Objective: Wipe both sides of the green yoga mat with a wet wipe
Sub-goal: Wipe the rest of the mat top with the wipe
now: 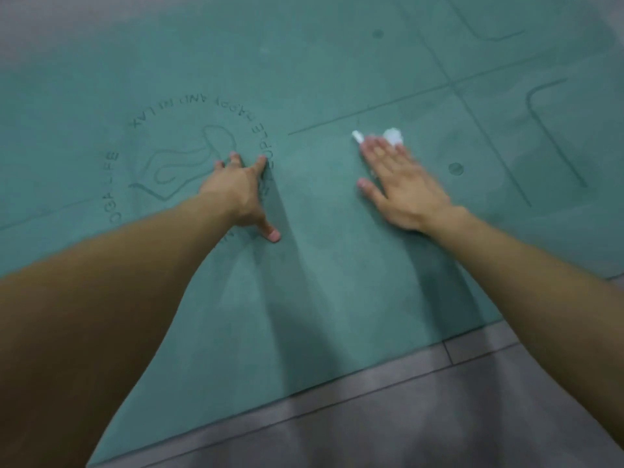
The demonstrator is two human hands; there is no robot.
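Green mat is held down by our spread left hand so our flat right hand can push the wipe across it.

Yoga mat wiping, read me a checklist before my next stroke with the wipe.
1. The right hand covers the wet wipe: ok, flat fingers press it to the green yoga mat.
2. The left hand braces the mat: ok, fingertips spread on the printed logo.
3. Mat lying flat: ok, no folds in view.
4. Wipe moist enough: cannot tell.
5. Other side wiped: cannot tell, printed side faces up.
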